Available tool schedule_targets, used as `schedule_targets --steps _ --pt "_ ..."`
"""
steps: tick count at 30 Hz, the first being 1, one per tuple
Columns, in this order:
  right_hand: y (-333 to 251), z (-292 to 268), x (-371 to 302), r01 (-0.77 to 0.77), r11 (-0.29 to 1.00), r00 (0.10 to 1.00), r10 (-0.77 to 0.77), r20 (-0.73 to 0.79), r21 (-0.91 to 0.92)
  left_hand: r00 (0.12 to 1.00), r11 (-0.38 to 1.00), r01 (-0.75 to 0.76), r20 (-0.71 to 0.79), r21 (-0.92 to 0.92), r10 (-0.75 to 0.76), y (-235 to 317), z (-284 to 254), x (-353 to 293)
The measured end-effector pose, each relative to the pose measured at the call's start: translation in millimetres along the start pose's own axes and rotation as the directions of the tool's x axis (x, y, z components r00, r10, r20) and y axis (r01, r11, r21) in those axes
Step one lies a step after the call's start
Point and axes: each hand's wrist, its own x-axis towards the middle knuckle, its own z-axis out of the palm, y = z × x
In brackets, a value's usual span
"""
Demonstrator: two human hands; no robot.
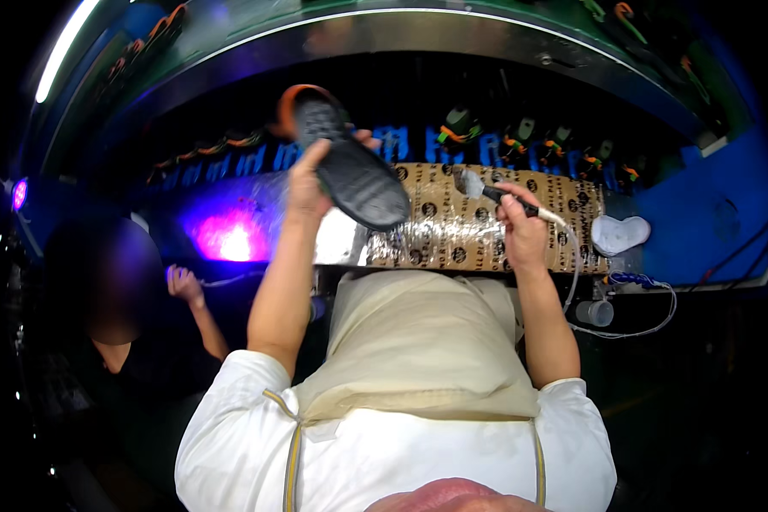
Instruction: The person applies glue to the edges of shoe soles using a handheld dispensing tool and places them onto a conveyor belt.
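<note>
My left hand (309, 175) is closed around a black sandal (363, 186) with an orange strap at its far end. It is raised over the work surface and slightly blurred, its dark flat face turned up. In my right hand (522, 224) is a brush (505, 199) with a dark handle, gripped near the back. Its pale, clotted tip points left toward the sandal, apart from it. A white tube (572, 256) runs from the brush's rear end down past my right forearm.
Printed brown paper under clear film covers the bench (452, 230). Right of it lie a white pad (620, 235) and a clear cup (595, 313). Behind, sandals (520, 135) sit along a rack with blue holders. A co-worker's hand (184, 284) is at left, near a purple glow.
</note>
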Motion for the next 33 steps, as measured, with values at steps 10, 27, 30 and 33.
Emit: schedule_targets --steps 10,27,30,33 --pt "-22.8 85.9 15.6 -0.020 0.967 0.995 0.045 0.093 -0.256 0.950 0.928 0.287 0.193 -0.238 -0.245 -116.6 27.0 -35.8" --pt "-87.3 75.1 5.0 0.214 0.731 0.900 0.110 0.422 -0.648 0.968 0.973 0.220 0.136 -0.070 -0.209 -105.5 34.2 -8.2" --pt "-72.5 90.1 21.8 0.256 0.800 0.965 -0.181 0.189 -0.543 0.967 0.970 0.236 0.114 -0.052 -0.229 -107.4 54.2 -19.8" --pt "-50.5 98.4 27.9 0.454 0.742 0.889 -0.410 0.201 -0.493 0.982 0.987 0.158 0.116 -0.039 -0.152 -109.2 65.6 -25.1"
